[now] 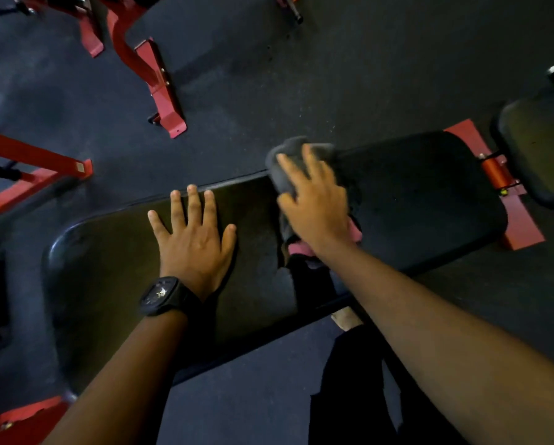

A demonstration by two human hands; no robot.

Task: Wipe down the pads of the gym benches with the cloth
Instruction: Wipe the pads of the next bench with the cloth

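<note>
— Fingers (193, 205) of the left hand (194, 242) lie straight and fanned apart, palm down on the long back pad (109, 277) of a black gym bench, lower centre of the frame. Agreed?

— Agreed. A black watch (162, 296) sits on that wrist. And the right hand (317, 203)?

— It presses flat on a grey cloth (285, 162), centre right, fingers extended and slightly parted across the fabric, thumb out to the left. Blur softens its outline.

— Where exactly is the cloth?

— Bunched under the palm at the far edge of the bench, over the place where the back pad meets the seat pad (429, 194). Grey folds stick out beyond the fingertips toward the top of the frame. A pink patch (296, 248) of fabric shows below the wrist, at the gap between the two pads; whether it belongs to the same cloth I cannot tell.

— Surroundings?

— Dark rubber floor (269, 75) all round. Red steel frames (150, 69) stand in the upper left, another red bar (35, 155) at the left edge. At the right end of the bench a red bracket (522, 226) and an orange-red roller (494, 173) sit just beside a second black pad (538, 149), cut off by the right edge. A leg (359, 380) in dark trousers stands at the near side of the bench, bottom centre.
</note>
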